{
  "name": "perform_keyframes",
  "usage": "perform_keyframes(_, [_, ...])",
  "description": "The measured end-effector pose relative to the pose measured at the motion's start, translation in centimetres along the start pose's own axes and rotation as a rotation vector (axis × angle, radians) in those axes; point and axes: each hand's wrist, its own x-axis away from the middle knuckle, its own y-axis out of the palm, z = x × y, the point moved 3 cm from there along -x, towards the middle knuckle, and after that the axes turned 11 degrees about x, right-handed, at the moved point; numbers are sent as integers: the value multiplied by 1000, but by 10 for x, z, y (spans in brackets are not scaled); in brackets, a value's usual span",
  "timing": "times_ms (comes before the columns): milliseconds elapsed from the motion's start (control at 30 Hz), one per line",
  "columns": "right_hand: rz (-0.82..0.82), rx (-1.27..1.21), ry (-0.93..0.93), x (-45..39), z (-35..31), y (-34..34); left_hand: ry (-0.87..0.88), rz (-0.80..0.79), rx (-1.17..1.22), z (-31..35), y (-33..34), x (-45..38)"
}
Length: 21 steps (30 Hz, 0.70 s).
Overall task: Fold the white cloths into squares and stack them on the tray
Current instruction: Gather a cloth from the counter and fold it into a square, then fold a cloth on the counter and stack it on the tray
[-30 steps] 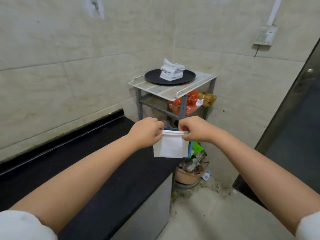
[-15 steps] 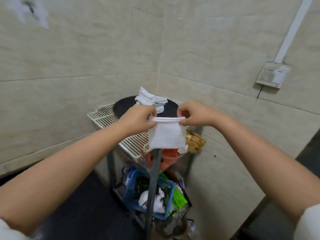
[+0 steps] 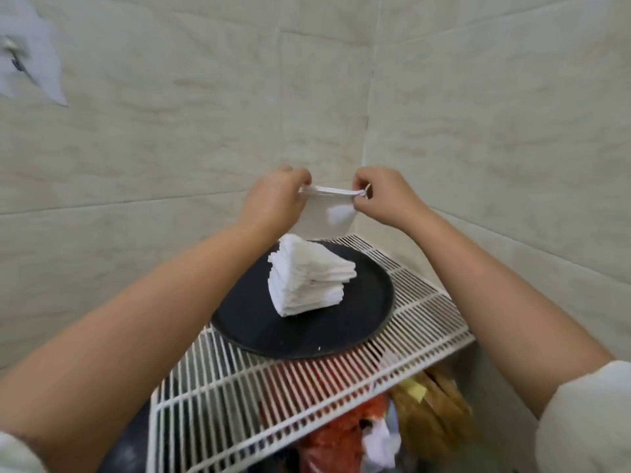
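Note:
A folded white cloth [image 3: 326, 215] hangs as a small square in the air above the far side of the tray. My left hand [image 3: 273, 199] pinches its upper left corner and my right hand [image 3: 382, 194] pinches its upper right corner. Below them a round black tray [image 3: 307, 331] sits on a white wire rack. A stack of several folded white cloths [image 3: 309, 278] stands on the tray, leaning a little. The hanging cloth is just above and behind the stack, not touching it.
The white wire rack [image 3: 420, 319] stands in a corner between two tiled walls [image 3: 170, 138]. Under the rack are red [image 3: 345, 435] and yellow-brown [image 3: 433, 407] bags and other clutter. A white paper [image 3: 30, 63] is stuck on the left wall.
I have moved from the black counter to the rack. Both hands carried the folded cloth forward and up, and it now hangs over the tray beside the stack.

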Motion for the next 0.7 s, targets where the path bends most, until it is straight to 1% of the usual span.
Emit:
perform_keyframes(67, [13,-6,-63,-21,21,25,46,35,-37,-5,19,-7])
perform_keyframes(100, [-8,3,-102,-26,30,41,76,20,-66,-9,30,-5])
perform_keyframes(133, [-51,11,-147,-27,37,58,99,-15,-99,-13,42,-1])
perform_keyframes(233, [-246,4,-302,-14,55,110,54,-196,-178,-26,74,22])
perform_keyframes(267, [-293,-9,-339,-8,60,121,74,-237,-200,-27,80,29])
perform_keyframes(300, [-312,-29,-364,-4,65,128,77,-290,-207,-27,85,34])
perform_keyframes(333, [-310,-57,-375,-1,69,132,105,-309,-206,-28,88,39])
perform_keyframes(400, [-287,-113,-385,1,73,132,133,-285,-190,-30,90,43])
perform_keyframes(467, [-297,-116,-416,2,75,130,156,-235,-220,-25,89,41])
perform_keyframes(533, [-376,-61,-476,4,75,131,114,-292,-258,-19,91,45])
perform_keyframes(600, [-458,18,-510,7,75,130,104,-265,-314,-17,92,48])
perform_keyframes(667, [-473,75,-511,9,73,126,22,-271,-301,-12,92,52])
perform_keyframes(700, [-454,88,-499,9,71,123,-65,-251,-314,-11,89,54])
